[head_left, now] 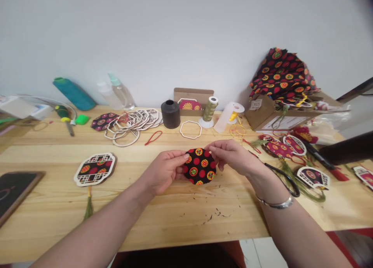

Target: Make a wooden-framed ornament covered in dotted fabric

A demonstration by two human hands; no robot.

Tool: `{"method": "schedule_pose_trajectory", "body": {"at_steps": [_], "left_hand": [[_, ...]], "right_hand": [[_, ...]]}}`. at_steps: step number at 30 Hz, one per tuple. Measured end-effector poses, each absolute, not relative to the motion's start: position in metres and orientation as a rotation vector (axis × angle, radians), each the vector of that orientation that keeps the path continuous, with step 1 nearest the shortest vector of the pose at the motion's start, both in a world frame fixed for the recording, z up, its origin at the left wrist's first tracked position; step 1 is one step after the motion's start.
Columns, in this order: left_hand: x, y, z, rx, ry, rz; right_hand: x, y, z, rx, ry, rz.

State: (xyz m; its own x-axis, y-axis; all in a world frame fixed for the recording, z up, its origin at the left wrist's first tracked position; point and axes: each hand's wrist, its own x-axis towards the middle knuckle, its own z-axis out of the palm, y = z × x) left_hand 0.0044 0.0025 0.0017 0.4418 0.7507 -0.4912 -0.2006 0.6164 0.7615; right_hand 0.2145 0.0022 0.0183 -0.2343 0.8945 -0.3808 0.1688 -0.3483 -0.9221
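Note:
A round pad covered in black fabric with red, yellow and orange dots (pixel 200 167) is held just above the wooden table (pixel 175 209), near its middle. My left hand (pixel 164 170) grips the pad's left edge, thumb on top. My right hand (pixel 231 156) pinches its upper right edge with curled fingers; a silver bangle sits on that wrist. Both hands are closed on the pad.
A finished white lattice ornament with a green tassel (pixel 94 169) lies to the left. Cut-out frames (pixel 131 124), a black thread spool (pixel 170 113), a single frame (pixel 190 129), scissors (pixel 287 178), more ornaments (pixel 311 176) and a cardboard box of fabric (pixel 282 93) lie behind and right.

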Motion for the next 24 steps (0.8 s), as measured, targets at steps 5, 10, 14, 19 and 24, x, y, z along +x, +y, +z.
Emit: {"method": "schedule_pose_trajectory", "body": {"at_steps": [5,10,14,19,24], "left_hand": [[0.0046,0.0064,0.0015,0.643,0.972,0.722],[0.0053,0.0072,0.0039,0.600,0.971,0.743],[0.0049,0.0095,0.0081,0.519,0.965,0.713],[0.0044,0.0130,0.0096,0.474,0.899,0.663],[0.0047,0.0079,0.0026,0.627,0.891,0.702]], "right_hand": [[0.2153,0.0021,0.0176,-1.437,-1.163,1.682],[0.2170,0.0041,0.0159,-1.453,-1.178,1.689],[0.2165,0.0065,0.0141,-1.456,-1.272,1.654],[0.2163,0.0079,0.0131,-1.476,-1.308,1.589],[0.2169,0.0081,0.0123,-1.477,-1.305,1.584]]}}
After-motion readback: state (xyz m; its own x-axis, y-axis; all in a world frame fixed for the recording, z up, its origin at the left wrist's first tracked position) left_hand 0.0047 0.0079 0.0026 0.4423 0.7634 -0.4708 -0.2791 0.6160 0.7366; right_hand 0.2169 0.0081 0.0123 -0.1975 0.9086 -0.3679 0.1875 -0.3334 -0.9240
